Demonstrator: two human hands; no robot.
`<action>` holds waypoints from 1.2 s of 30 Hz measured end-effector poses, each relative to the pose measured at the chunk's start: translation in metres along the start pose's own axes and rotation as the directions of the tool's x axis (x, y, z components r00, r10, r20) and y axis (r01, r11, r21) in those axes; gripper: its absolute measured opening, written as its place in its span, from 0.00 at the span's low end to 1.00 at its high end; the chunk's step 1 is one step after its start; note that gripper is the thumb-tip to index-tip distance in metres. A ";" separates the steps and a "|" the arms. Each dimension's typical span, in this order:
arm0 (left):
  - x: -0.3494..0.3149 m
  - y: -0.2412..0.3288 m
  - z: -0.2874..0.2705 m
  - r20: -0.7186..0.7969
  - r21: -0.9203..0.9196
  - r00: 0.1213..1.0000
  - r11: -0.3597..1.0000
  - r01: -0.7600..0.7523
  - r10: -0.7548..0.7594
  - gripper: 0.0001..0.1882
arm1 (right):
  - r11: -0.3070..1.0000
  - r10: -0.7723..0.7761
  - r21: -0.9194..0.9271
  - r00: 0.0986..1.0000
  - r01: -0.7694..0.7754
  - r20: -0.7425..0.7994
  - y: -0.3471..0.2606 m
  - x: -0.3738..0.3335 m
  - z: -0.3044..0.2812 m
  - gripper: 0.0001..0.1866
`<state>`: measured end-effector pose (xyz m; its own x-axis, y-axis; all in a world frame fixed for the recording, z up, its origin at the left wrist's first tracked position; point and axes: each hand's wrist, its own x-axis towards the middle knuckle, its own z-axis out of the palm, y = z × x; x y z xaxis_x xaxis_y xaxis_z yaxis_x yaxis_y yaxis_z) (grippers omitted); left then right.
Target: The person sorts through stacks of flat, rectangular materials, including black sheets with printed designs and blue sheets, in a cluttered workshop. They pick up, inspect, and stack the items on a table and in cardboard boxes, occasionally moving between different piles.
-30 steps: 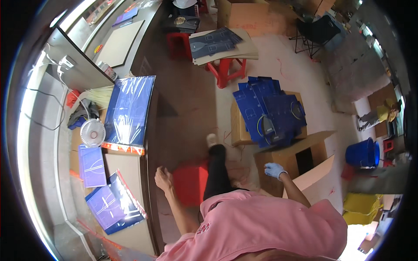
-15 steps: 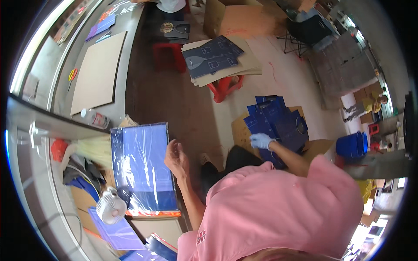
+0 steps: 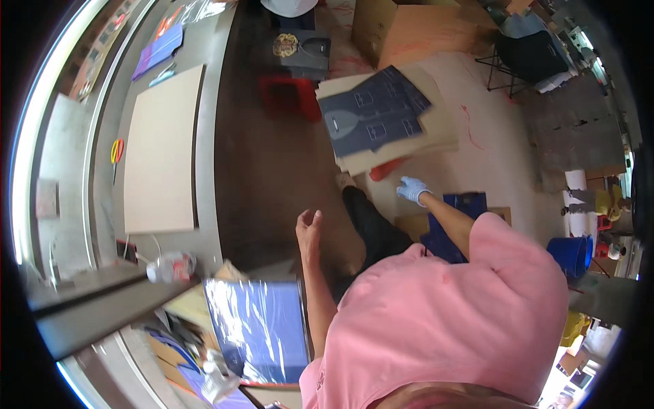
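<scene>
My bare left hand point(image 3: 310, 230) is raised in the air over the dark floor, its fingers loosely bent, apart and empty. My right hand point(image 3: 413, 190), in a pale blue glove, is open and holds nothing. Just ahead of it is a stack of tan boards point(image 3: 436, 140) with dark navy printed sheets point(image 3: 371, 112) on top, resting on a red stool point(image 3: 386, 170). Below the right hand lie dark blue folded pieces point(image 3: 466, 202), partly hidden by my arm. Near my left forearm is a purple-blue stack in shiny clear plastic point(image 3: 262, 327).
On the left worktable lie a large tan board point(image 3: 163, 157), yellow-red scissors point(image 3: 117, 151) and a plastic bottle point(image 3: 172, 266). A white fan point(image 3: 219, 382) stands at lower left. Cardboard boxes point(image 3: 429, 34), a folding chair point(image 3: 531, 58) and blue buckets point(image 3: 571, 255) stand farther off.
My body and view have shifted forward, toward the stool. The right hand has moved off the dark blue pieces toward the stack of boards. My left hand has moved away from the plastic-covered stack.
</scene>
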<state>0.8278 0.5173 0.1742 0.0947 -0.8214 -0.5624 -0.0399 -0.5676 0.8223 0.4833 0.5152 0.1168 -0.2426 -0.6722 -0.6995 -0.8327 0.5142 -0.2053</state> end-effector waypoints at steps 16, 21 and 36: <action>0.361 -0.007 0.209 0.022 -0.052 0.897 0.896 0.441 -0.441 0.43 | 0.799 0.582 0.249 0.808 -0.547 -0.093 0.038 0.328 -0.152 0.53; 0.375 -0.040 0.237 -0.044 0.206 0.959 0.937 0.282 -0.279 0.39 | 0.772 0.619 0.303 0.769 -0.558 -0.161 0.022 0.338 -0.158 0.43; 0.361 -0.016 0.311 -0.060 -0.125 0.903 0.901 0.415 -0.425 0.36 | 0.878 0.472 0.076 0.828 -0.473 -0.302 0.056 0.396 -0.230 0.47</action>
<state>0.5534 0.2120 -0.0689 0.1618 -0.4979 -0.8520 0.1279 -0.8455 0.5184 0.2259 0.1553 -0.0138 -0.7442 -0.4746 -0.4699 -0.5787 0.8095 0.0989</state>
